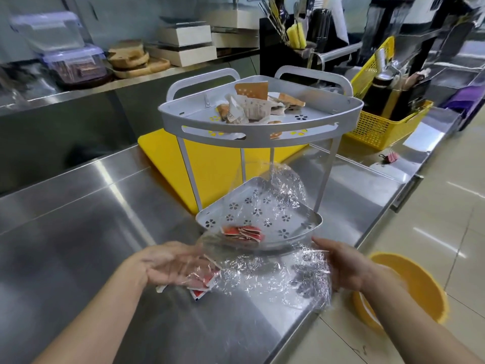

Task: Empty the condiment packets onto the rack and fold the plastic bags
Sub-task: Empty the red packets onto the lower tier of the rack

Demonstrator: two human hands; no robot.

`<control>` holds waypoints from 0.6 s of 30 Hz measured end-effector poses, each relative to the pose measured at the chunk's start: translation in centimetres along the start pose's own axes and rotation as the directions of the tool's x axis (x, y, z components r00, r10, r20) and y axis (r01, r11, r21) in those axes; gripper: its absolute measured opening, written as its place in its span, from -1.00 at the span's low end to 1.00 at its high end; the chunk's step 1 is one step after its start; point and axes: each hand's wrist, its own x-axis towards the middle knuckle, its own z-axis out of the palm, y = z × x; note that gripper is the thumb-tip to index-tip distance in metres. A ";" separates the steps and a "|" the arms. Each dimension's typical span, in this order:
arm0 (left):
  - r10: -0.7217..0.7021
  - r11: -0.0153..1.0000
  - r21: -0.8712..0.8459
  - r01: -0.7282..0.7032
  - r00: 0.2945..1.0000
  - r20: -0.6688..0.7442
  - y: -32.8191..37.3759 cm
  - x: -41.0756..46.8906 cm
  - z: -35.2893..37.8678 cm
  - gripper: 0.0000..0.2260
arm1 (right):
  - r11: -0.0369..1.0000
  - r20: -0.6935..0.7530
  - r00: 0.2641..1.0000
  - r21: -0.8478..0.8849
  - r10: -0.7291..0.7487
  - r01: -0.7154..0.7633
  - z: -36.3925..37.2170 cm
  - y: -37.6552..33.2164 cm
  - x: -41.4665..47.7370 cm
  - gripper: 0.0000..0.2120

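A grey two-tier corner rack (262, 137) stands on the steel counter. Its top shelf holds several brown and white condiment packets (249, 107). A few red packets (244, 233) lie on the lower shelf (296, 227). A crinkled clear plastic bag (267, 266) stretches between both hands in front of the rack. My left hand (168, 264) grips its left side, where more red packets (202, 282) sit inside or under the bag at my fingers. My right hand (343, 266) pinches the bag's right edge.
A yellow cutting board (168, 158) lies under and behind the rack. A yellow basket (378, 127) with bottles stands at the right rear. On the floor to the right sits a yellow basin (409, 282). A pink binder clip (389, 157) rests near the counter edge.
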 end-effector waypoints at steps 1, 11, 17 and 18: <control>-0.001 0.999 -0.032 -0.001 0.997 -0.074 0.1 0.3 0.3 -0.46 | 1.000 0.006 1.000 -0.006 -0.001 0.001 0.2 -0.1 0.0 -0.79; 0.323 0.936 -0.043 -0.350 0.899 -0.296 4.6 1.4 3.6 -0.87 | 0.939 0.021 0.939 0.017 -0.343 0.342 2.5 -5.3 -1.6 -0.89; 0.011 1.000 0.018 -0.010 0.996 -0.083 -1.2 0.2 1.4 -0.71 | 0.972 0.045 0.996 -0.219 -0.081 0.089 -0.2 -1.0 -2.7 -0.92; -0.034 0.999 0.032 0.035 0.999 -0.034 -1.8 0.2 1.1 -0.60 | 0.977 0.042 0.999 -0.211 -0.034 0.042 -0.5 -0.3 -2.6 -0.92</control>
